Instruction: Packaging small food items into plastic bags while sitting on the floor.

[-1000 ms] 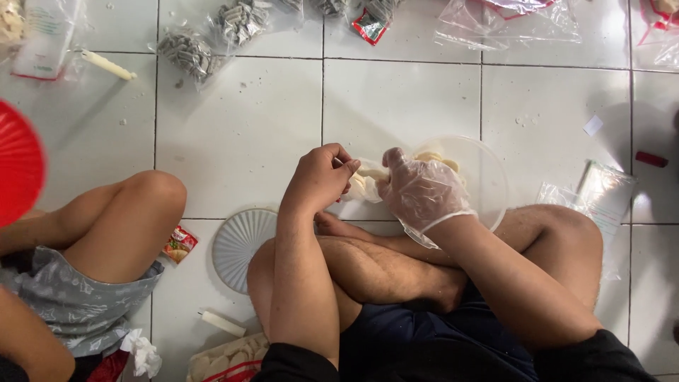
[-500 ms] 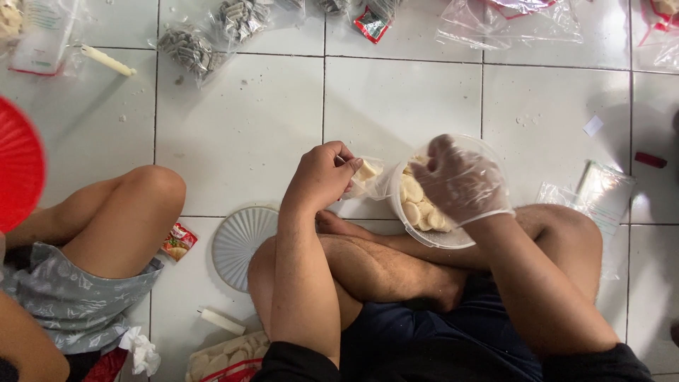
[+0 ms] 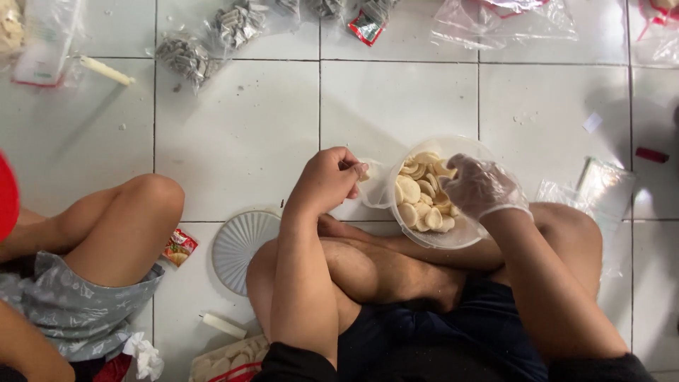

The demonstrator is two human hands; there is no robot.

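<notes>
head view: the left hand (image 3: pixel 329 177) is closed in a pinch, thumb and fingertips nipping the rim of a small clear bag (image 3: pixel 375 185) that hangs open just to its right. the right hand (image 3: pixel 481 187), in a thin clear glove, is curled loosely with its fingers dipped into a clear bowl (image 3: pixel 463 237); whether it has hold of a piece cannot be told. the bowl sits right under and to the left of that hand, resting on the person's crossed legs, and is filled with pale round crackers (image 3: pixel 417 194). the bag lies between the two hands, touching the bowl's left wall. below and left of the left hand a white ribbed lid (image 3: pixel 237 244) lies flat on the tiled floor (image 3: pixel 240 134), partly hidden by the knee. further left of it a small red sachet (image 3: pixel 180 246) lies beside another person's bent knee (image 3: pixel 134 219). well beyond the left hand, bags of grey pieces (image 3: pixel 187 56) lie on the floor. right of the right hand, empty clear bags (image 3: pixel 601 184) lie flat, with a small red stick (image 3: pixel 651 155) past them. near the person's left elbow, a tray of crackers (image 3: pixel 226 361) shows at the frame's bottom edge.
</notes>
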